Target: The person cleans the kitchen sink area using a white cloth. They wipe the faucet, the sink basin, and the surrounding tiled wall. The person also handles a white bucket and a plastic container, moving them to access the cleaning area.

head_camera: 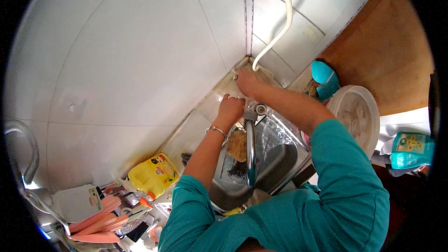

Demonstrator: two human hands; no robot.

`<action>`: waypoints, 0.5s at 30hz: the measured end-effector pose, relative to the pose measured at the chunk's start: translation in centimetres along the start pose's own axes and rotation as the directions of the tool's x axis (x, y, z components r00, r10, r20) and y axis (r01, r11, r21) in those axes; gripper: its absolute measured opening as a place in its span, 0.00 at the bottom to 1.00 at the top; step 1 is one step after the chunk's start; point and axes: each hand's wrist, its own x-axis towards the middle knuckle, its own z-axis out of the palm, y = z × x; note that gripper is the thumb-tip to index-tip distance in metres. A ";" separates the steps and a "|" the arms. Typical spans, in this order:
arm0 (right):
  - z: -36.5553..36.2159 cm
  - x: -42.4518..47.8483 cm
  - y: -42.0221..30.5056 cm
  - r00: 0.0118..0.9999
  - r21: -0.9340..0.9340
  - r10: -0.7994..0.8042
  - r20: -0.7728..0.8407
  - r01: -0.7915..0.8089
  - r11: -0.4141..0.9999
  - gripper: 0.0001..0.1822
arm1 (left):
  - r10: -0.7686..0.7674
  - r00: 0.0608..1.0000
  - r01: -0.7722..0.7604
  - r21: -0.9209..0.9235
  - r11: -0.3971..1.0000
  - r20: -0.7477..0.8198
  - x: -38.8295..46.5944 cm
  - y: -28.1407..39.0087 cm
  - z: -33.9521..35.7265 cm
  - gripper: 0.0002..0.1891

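My right hand reaches to the far corner of the counter, its fingers at a small pale thing, perhaps a cloth, beside the foot of the white hose. Closer to me, my left hand is bent, just behind and left of the chrome faucet; a bracelet circles that wrist. What its fingers hold is hidden. Under my hands lies the stainless steel sink, with a wire rack in it. A brown scrubbing pad and a dark wire scourer rest on the rack.
A yellow detergent jug leans by the wall at left, near piled utensils and pink rubber gloves. At right are a round translucent lid or tub, a turquoise object and a turquoise pack. Tiled walls meet behind the sink.
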 end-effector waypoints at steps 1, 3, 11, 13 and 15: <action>0.1 -0.1 -0.1 1.000 -0.055 -0.009 -0.002 0.009 0.998 0.15 | -0.001 1.000 0.001 -0.006 1.000 -0.003 0.0 -0.1 0.0 0.04; 0.4 -0.6 0.4 1.000 -0.169 -0.012 0.008 0.013 0.985 0.16 | 0.009 1.000 -0.009 -0.004 1.000 -0.014 -0.2 0.0 0.1 0.03; 0.0 -0.7 2.5 0.997 -0.066 0.031 0.068 -0.027 0.997 0.19 | -0.001 1.000 0.001 0.020 1.000 0.007 0.3 -0.1 -0.2 0.03; -0.5 -1.3 1.8 0.995 0.125 0.097 -0.034 -0.092 0.988 0.20 | 0.005 1.000 -0.006 0.012 1.000 0.028 0.1 0.2 -0.3 0.03; -1.2 -1.6 1.3 0.977 0.319 0.175 -0.119 -0.129 0.939 0.21 | 0.020 0.999 -0.020 0.002 1.000 -0.027 -0.2 0.1 -0.3 0.02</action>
